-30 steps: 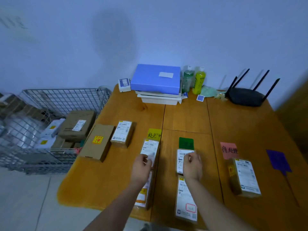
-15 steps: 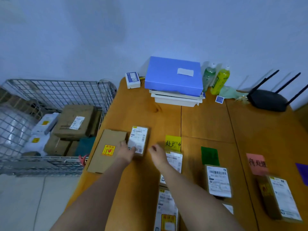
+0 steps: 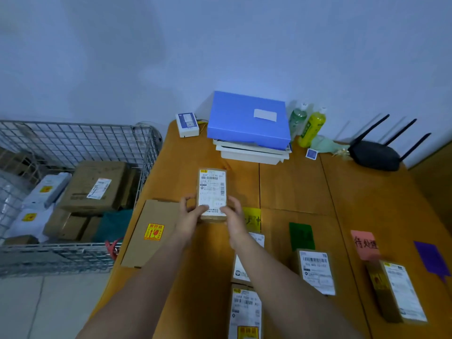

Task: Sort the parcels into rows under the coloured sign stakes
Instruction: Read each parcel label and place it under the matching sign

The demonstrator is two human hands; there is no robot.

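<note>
Both hands hold a small brown parcel with a white label (image 3: 211, 189) lifted above the table, label up. My left hand (image 3: 189, 215) grips its left near corner, my right hand (image 3: 232, 216) its right near corner. Left of it a flat brown box with a yellow fragile sticker (image 3: 151, 232) lies at the table's edge. The yellow sign (image 3: 253, 218) stands just right of my right hand, with two labelled parcels (image 3: 245, 311) in a row below it, partly hidden by my right arm. One parcel (image 3: 316, 270) lies under the green sign (image 3: 300, 236), another parcel (image 3: 401, 292) under the pink sign (image 3: 364, 244). A purple sign (image 3: 431, 260) stands at the far right.
A wire cage (image 3: 73, 148) left of the table holds several boxes and white bags. At the back of the wooden table (image 3: 293, 187) are a blue box on white trays (image 3: 248, 122), a small white box (image 3: 187, 124), two bottles (image 3: 310, 126) and a black router (image 3: 374, 155).
Both hands left the yellow and green rows, moved left to the small labelled parcel beside the flat box, and now hold it lifted off the table. The view shifted left.
</note>
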